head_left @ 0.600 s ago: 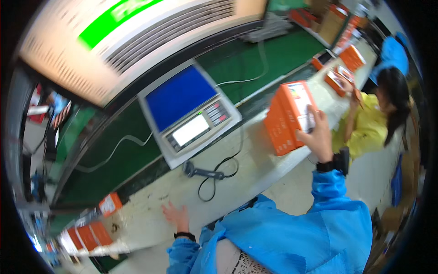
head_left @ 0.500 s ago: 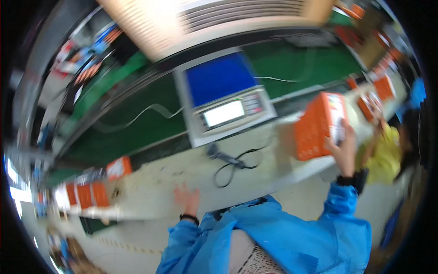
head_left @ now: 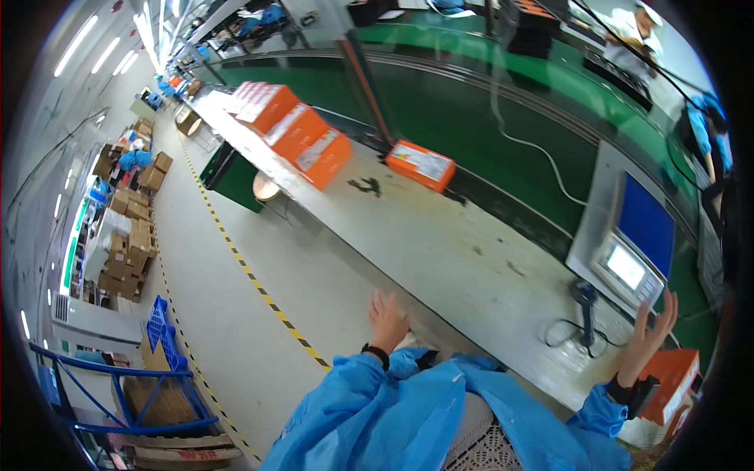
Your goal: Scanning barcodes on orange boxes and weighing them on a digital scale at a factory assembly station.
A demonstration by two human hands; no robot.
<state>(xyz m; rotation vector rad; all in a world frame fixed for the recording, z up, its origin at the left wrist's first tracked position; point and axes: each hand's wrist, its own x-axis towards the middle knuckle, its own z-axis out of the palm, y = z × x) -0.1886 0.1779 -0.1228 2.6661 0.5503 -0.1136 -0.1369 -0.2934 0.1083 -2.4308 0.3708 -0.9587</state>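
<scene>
My left hand (head_left: 388,322) hovers in front of the worktable's edge, fingers stretched, holding nothing. At the right, my right hand (head_left: 650,336) is raised with fingers apart and empty. Just beyond it stands a weighing scale (head_left: 626,265) with a blue pan and lit display. An orange box (head_left: 668,382) sits behind my right wrist, partly hidden by it. Left of that hand, a dark handheld scanner (head_left: 585,302) lies on the table with its black cable looped. Farther left along the table are stacked orange boxes (head_left: 300,138) and a single orange box (head_left: 421,165).
The pale worktable (head_left: 440,251) runs from far left to near right beside a green conveyor belt (head_left: 518,169). A round stool (head_left: 265,186) stands by its edge. Cardboard boxes (head_left: 126,255) and a blue cart (head_left: 118,392) are across the aisle. Other people work beyond the belt.
My right hand has let go of the orange box, which now stands behind my wrist. My view has swung left, bringing the aisle and the stacked orange boxes in.
</scene>
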